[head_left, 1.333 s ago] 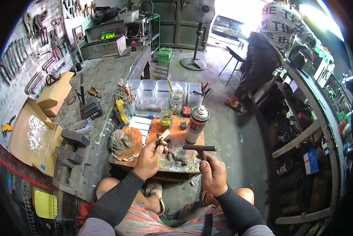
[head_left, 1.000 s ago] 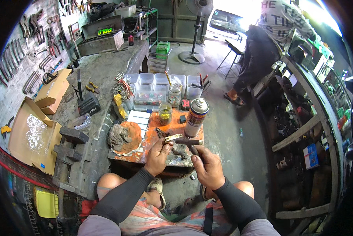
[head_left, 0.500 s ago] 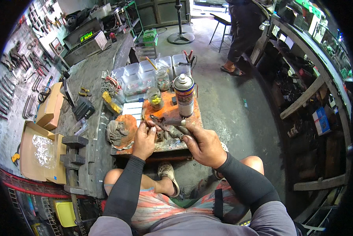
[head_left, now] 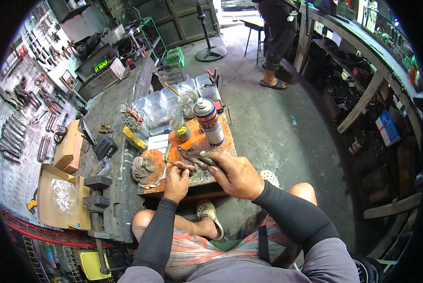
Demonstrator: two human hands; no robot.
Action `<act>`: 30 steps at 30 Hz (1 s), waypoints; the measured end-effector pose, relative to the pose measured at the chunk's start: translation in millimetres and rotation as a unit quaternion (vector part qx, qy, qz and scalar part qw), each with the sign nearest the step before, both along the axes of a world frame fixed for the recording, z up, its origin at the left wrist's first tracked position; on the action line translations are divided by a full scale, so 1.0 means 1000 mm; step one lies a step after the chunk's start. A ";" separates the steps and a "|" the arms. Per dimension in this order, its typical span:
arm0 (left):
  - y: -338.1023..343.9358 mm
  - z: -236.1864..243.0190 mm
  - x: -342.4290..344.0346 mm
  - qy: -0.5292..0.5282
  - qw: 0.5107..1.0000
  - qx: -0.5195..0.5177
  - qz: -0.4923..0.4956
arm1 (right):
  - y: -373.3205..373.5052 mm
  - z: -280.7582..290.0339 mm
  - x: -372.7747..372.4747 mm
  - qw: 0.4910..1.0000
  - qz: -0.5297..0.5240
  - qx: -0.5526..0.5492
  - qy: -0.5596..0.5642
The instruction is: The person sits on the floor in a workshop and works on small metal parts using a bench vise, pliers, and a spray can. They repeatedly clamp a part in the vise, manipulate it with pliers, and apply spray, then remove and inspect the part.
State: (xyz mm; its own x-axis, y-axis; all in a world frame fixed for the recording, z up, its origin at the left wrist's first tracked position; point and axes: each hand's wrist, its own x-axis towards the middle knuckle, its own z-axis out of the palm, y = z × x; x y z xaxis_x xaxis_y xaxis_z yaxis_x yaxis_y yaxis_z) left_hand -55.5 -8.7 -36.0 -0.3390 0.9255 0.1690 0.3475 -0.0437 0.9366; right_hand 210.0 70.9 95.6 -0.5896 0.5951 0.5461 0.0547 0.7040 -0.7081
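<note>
A cluttered workshop is seen from above, with a concrete floor, tools hung in rows on the wall (head_left: 23, 108) at the left and a long shelf of parts at the right. A low orange work table (head_left: 223, 146) is set just in front of the seated person's knees, so that the work is kept within easy reach of both forearms. On it a small dark metal part (head_left: 192, 159) is held over the table top, close to the near edge, where anything dropped would be caught by the surface. The left hand (head_left: 176, 179) is closed around the near end of the part, apparently to steady it. The right hand (head_left: 235, 174) is curled over the other end, with the thumb and fingertips pinched on it; what is done there is hidden by the fingers. A spray can (head_left: 208, 121) is stood upright just behind the hands, near enough to be taken without a stretch. A crumpled rag (head_left: 145, 169) is laid beside the left hand. Clear plastic boxes (head_left: 166, 101) are lined up at the far end. Another person's legs (head_left: 273, 42) are seen well apart, by a stool
</note>
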 end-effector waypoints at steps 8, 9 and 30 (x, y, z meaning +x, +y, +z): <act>0.008 -0.014 0.014 -0.052 0.990 0.126 -0.047 | -0.005 0.003 -0.010 1.000 -0.004 0.005 0.001; 0.008 -0.015 0.012 -0.077 0.982 0.160 -0.064 | -0.005 0.005 -0.014 1.000 -0.006 -0.001 0.001; 0.018 0.039 0.016 -0.141 0.971 0.178 0.081 | -0.002 -0.001 -0.020 1.000 -0.022 0.015 -0.009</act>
